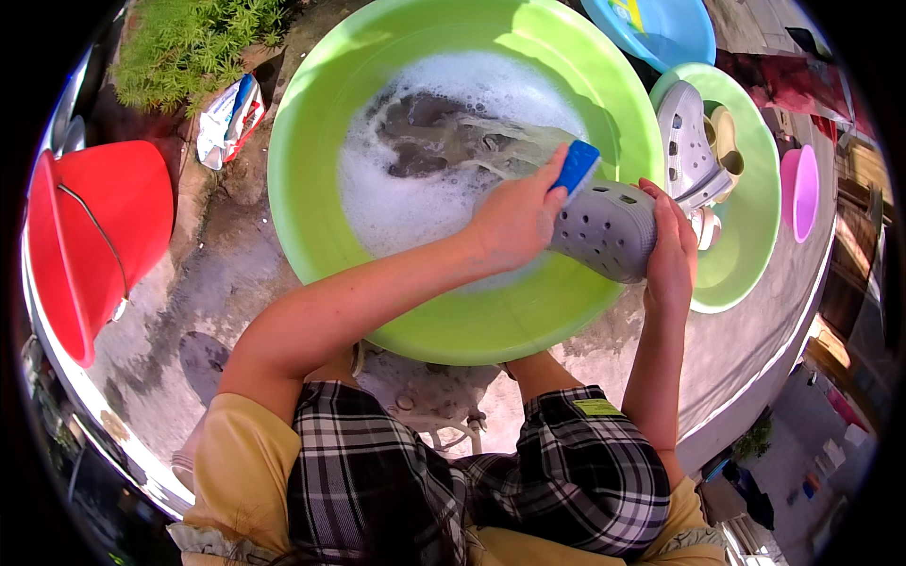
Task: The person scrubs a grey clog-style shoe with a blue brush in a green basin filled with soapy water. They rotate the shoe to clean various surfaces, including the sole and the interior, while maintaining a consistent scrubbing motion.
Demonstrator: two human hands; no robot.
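fingers of the left hand (514, 222) are closed around a blue scrubber (578, 166), pinching it at the far left edge of a grey clog (609, 236); whether the scrubber presses on the clog cannot be told. the right hand (672, 241) holds the clog from its right side, fingers wrapped over that end. the clog sits above the near right wall of a large green tub (326, 80), its pierced upper side facing up. inside the tub, white suds (377, 212) spread over greyish water, with a darker patch toward the far left. to the right of the tub, a smaller pale green basin (736, 274) holds another grey clog (681, 137) and a tan clog (726, 151), the two side by side. a blue basin (684, 38) stands at the far right, and a pink basin (802, 193) is further right. on the left side, a red bucket (127, 217) lies tilted in view, with a crumpled packet (226, 123) near a leafy green plant (189, 57)
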